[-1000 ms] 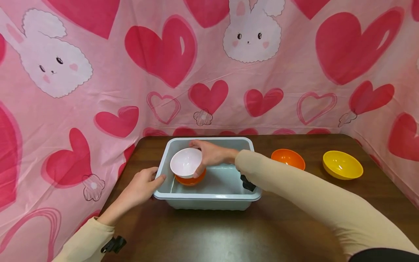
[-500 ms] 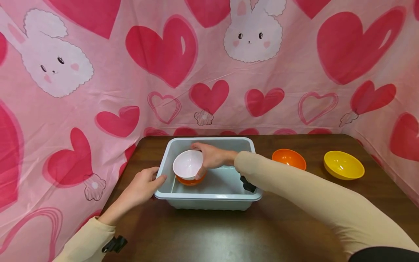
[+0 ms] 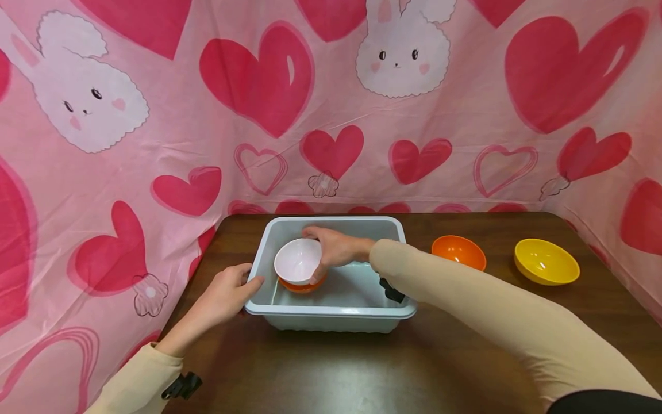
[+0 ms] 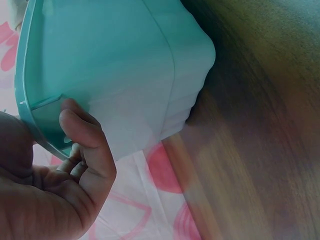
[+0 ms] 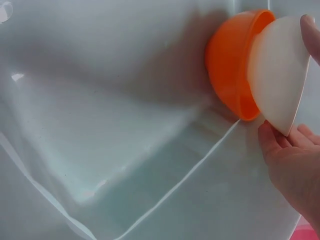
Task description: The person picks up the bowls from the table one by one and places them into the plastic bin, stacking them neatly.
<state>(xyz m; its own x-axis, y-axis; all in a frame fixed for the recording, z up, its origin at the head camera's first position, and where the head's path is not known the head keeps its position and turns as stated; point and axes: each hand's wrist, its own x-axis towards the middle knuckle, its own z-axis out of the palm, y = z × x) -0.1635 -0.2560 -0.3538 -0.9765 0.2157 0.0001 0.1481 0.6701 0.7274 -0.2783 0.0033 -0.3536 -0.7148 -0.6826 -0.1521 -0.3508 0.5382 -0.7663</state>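
Observation:
In the head view my right hand (image 3: 336, 248) reaches into a light grey plastic basin (image 3: 338, 311) and grips a white bowl (image 3: 297, 261) by its rim. Below it, at the basin's left end, an orange bowl (image 3: 301, 286) stands mostly covered. The right wrist view shows the white bowl's base dipping into the mouth of the orange bowl (image 5: 230, 65), thumb and fingers at opposite sides of the white rim. My left hand (image 3: 230, 290) holds the basin's left rim, thumb on top and fingers curled under the lip, as the left wrist view of the hand (image 4: 75, 165) confirms.
To the right of the basin, a second orange bowl (image 3: 459, 252) sits on the dark wooden table (image 3: 331, 368), partly behind my right sleeve. Farther right stands a yellow bowl (image 3: 546, 262). A pink heart-patterned cloth (image 3: 248, 184) hangs behind and along both sides.
The white bowl and my right hand have moved slightly right and down onto the orange bowl, covering more of it. My left hand keeps its hold on the rim.

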